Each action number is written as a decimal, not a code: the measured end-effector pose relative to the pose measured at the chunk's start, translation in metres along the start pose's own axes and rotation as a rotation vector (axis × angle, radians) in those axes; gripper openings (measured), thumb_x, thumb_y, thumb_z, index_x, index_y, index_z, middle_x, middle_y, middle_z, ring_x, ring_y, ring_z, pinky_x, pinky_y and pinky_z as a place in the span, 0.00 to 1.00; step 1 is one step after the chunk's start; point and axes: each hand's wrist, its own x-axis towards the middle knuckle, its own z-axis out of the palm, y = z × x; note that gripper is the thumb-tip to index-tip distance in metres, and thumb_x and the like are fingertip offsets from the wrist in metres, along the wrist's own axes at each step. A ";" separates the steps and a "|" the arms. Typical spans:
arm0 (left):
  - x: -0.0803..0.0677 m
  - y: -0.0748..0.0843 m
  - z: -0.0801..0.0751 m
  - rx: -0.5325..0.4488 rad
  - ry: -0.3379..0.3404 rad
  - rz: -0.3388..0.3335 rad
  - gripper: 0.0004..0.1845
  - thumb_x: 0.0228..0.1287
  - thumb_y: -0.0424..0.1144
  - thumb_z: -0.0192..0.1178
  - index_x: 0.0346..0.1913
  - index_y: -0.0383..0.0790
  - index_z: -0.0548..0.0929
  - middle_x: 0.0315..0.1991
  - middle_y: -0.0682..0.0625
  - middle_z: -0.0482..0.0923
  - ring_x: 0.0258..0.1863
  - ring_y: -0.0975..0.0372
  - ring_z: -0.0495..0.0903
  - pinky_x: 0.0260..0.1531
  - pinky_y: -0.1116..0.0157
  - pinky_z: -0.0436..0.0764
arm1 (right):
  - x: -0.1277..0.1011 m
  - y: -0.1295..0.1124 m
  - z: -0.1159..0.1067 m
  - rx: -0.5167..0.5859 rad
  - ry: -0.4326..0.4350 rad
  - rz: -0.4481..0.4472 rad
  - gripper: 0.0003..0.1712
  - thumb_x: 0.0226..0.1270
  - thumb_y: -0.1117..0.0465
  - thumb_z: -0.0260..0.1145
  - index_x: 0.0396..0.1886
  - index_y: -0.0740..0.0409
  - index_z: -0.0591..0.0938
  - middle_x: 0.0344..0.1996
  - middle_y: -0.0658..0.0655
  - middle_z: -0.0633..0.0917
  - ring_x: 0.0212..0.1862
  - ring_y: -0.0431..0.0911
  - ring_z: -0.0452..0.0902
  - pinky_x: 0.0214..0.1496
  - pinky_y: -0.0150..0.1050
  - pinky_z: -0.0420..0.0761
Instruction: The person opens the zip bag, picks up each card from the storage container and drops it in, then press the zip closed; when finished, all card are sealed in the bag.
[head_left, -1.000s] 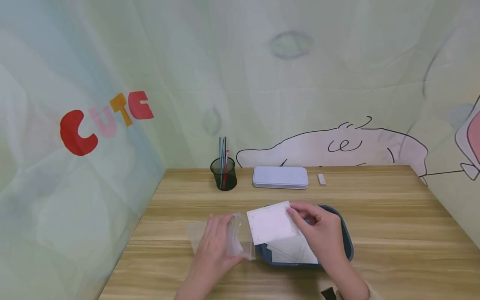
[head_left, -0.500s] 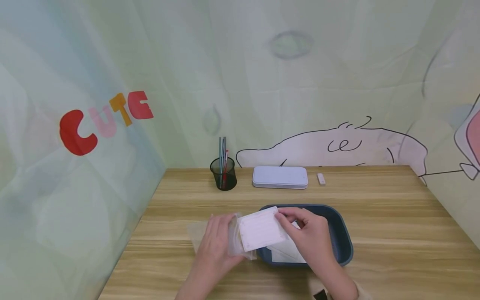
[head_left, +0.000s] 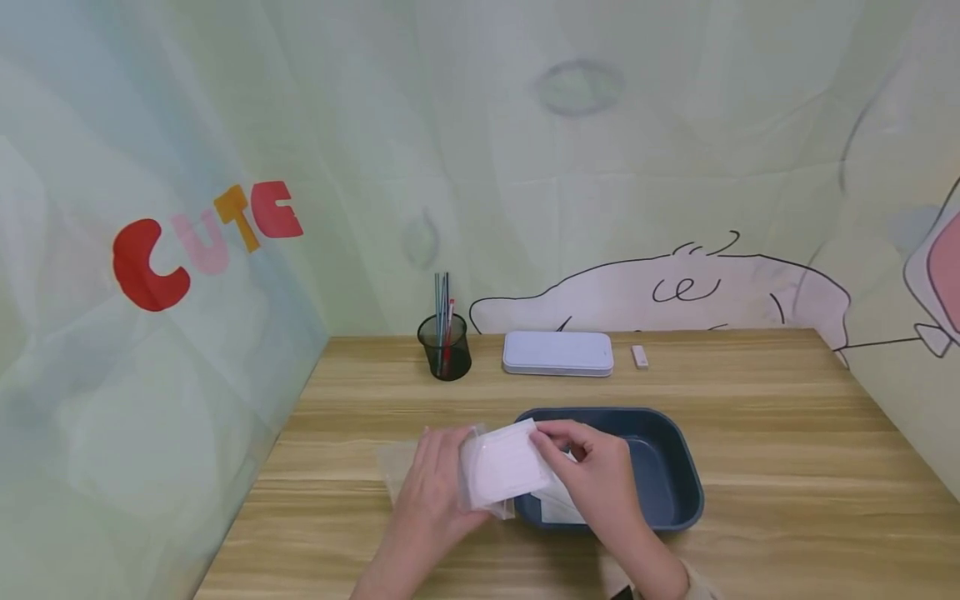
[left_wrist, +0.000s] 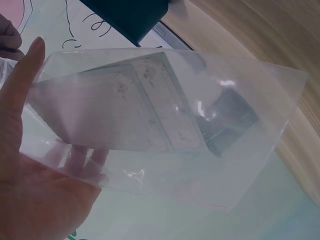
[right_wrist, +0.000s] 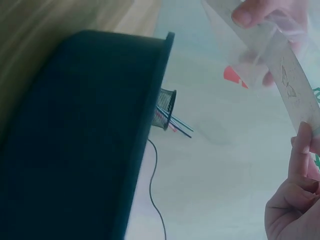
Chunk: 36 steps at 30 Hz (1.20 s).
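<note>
My left hand grips a clear plastic bag near its mouth, thumb on one side and fingers on the other. White sheets of printed paper show through the plastic in the left wrist view. My right hand pinches the right edge of a white paper sheet, whose left part lies at the bag's mouth. Whether it is one sheet or a thin stack, I cannot tell. Beneath the right hand, more white paper lies in the left part of a dark blue bin, partly hidden.
At the back of the wooden table stand a black mesh pen cup with several pens and a flat pale case. A small white eraser-like block lies right of the case. Printed cloth walls border the table.
My right hand has moved left and slightly down, bringing the white sheet from beside the bag into its mouth. More of the bin's floor shows. The left hand holds its place.
</note>
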 end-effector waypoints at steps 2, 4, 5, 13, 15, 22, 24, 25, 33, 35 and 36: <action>0.000 0.000 0.000 0.003 -0.004 -0.003 0.54 0.23 0.47 0.83 0.61 0.34 0.69 0.52 0.46 0.72 0.53 0.56 0.70 0.65 0.48 0.62 | 0.000 0.000 0.003 0.019 -0.003 0.022 0.06 0.55 0.58 0.75 0.33 0.44 0.89 0.19 0.35 0.81 0.23 0.39 0.72 0.20 0.30 0.68; 0.001 0.000 0.000 -0.002 -0.013 -0.004 0.55 0.24 0.47 0.83 0.61 0.34 0.68 0.52 0.46 0.72 0.53 0.55 0.70 0.65 0.47 0.61 | -0.001 0.001 0.006 0.025 -0.007 0.033 0.05 0.55 0.57 0.75 0.33 0.43 0.89 0.19 0.35 0.82 0.23 0.39 0.72 0.20 0.30 0.68; 0.001 0.000 -0.001 -0.002 -0.016 -0.007 0.55 0.24 0.47 0.83 0.62 0.34 0.68 0.53 0.46 0.72 0.53 0.55 0.70 0.65 0.47 0.61 | -0.001 0.001 0.007 0.026 -0.009 0.034 0.05 0.55 0.56 0.75 0.33 0.43 0.89 0.19 0.35 0.82 0.23 0.39 0.72 0.20 0.29 0.68; 0.000 0.001 0.000 0.000 -0.007 -0.003 0.53 0.25 0.47 0.83 0.60 0.35 0.69 0.52 0.47 0.72 0.52 0.56 0.70 0.64 0.47 0.63 | -0.005 0.001 0.020 0.027 -0.071 0.039 0.05 0.55 0.55 0.75 0.32 0.45 0.89 0.18 0.35 0.80 0.21 0.38 0.67 0.20 0.27 0.65; 0.000 0.001 0.001 0.001 -0.001 0.000 0.53 0.24 0.47 0.83 0.60 0.35 0.69 0.52 0.47 0.72 0.52 0.56 0.70 0.64 0.47 0.63 | -0.006 0.001 0.023 0.027 -0.091 0.037 0.05 0.55 0.55 0.75 0.33 0.45 0.89 0.18 0.36 0.80 0.22 0.38 0.68 0.21 0.27 0.66; 0.000 0.000 0.002 0.013 0.002 -0.001 0.52 0.24 0.45 0.83 0.59 0.34 0.69 0.51 0.46 0.72 0.51 0.55 0.70 0.64 0.47 0.64 | -0.007 0.002 0.031 0.060 -0.183 0.049 0.06 0.58 0.54 0.72 0.35 0.47 0.89 0.19 0.38 0.81 0.20 0.37 0.68 0.18 0.27 0.67; 0.000 -0.001 0.002 0.017 0.008 -0.002 0.51 0.24 0.45 0.83 0.58 0.34 0.69 0.50 0.46 0.72 0.50 0.55 0.71 0.63 0.47 0.65 | -0.007 0.002 0.033 0.059 -0.211 0.049 0.07 0.59 0.53 0.71 0.36 0.47 0.89 0.19 0.38 0.81 0.20 0.37 0.68 0.18 0.28 0.68; 0.000 -0.002 0.003 0.019 0.010 -0.001 0.51 0.24 0.45 0.83 0.58 0.34 0.69 0.50 0.46 0.72 0.50 0.55 0.71 0.63 0.46 0.65 | -0.007 0.002 0.034 0.053 -0.223 0.044 0.07 0.60 0.53 0.71 0.37 0.47 0.89 0.19 0.38 0.81 0.19 0.37 0.67 0.18 0.28 0.68; 0.000 -0.002 0.002 0.019 -0.014 -0.016 0.52 0.24 0.44 0.83 0.60 0.34 0.68 0.51 0.45 0.72 0.51 0.55 0.70 0.65 0.49 0.62 | -0.009 0.000 0.038 -0.036 -0.287 -0.070 0.09 0.60 0.56 0.72 0.40 0.47 0.89 0.19 0.36 0.78 0.19 0.34 0.65 0.17 0.29 0.68; 0.000 -0.003 0.003 0.020 -0.013 -0.013 0.52 0.24 0.43 0.83 0.59 0.34 0.68 0.51 0.45 0.72 0.50 0.54 0.70 0.65 0.48 0.62 | -0.009 0.000 0.038 -0.051 -0.293 -0.079 0.09 0.59 0.57 0.72 0.41 0.48 0.89 0.19 0.35 0.77 0.19 0.33 0.66 0.17 0.29 0.69; 0.000 -0.003 0.003 0.021 -0.011 -0.011 0.52 0.24 0.43 0.83 0.59 0.34 0.68 0.50 0.45 0.72 0.50 0.54 0.70 0.65 0.48 0.62 | -0.009 -0.001 0.039 -0.055 -0.293 -0.081 0.09 0.59 0.57 0.72 0.41 0.48 0.89 0.19 0.35 0.77 0.19 0.33 0.66 0.17 0.29 0.69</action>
